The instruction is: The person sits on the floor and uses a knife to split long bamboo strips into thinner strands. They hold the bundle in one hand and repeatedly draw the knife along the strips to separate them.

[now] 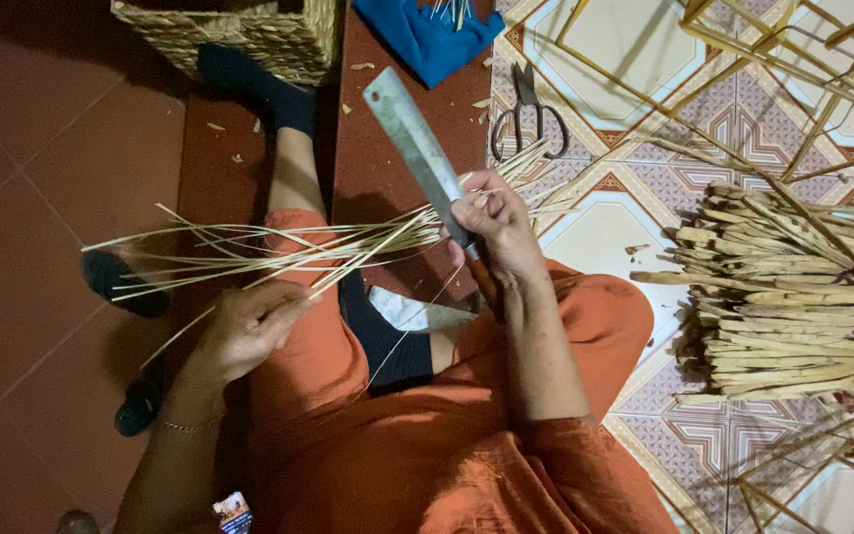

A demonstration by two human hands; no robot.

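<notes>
Right hand (494, 225) grips cleaver (417, 148), blade up; left hand (249, 326) pinches bamboo strips (279, 252) — fanned across lap, braced for splitting.

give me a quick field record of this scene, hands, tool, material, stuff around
left hand: grips the splayed end of thin bamboo strips
right hand: holds a broad knife together with the other end of the strips
knife: blade points away from the person, over the red floor
right side: pile of split bamboo pieces on patterned tiles
beyond the hands: scissors, blue cloth, woven basket
clothing: orange garment
</notes>
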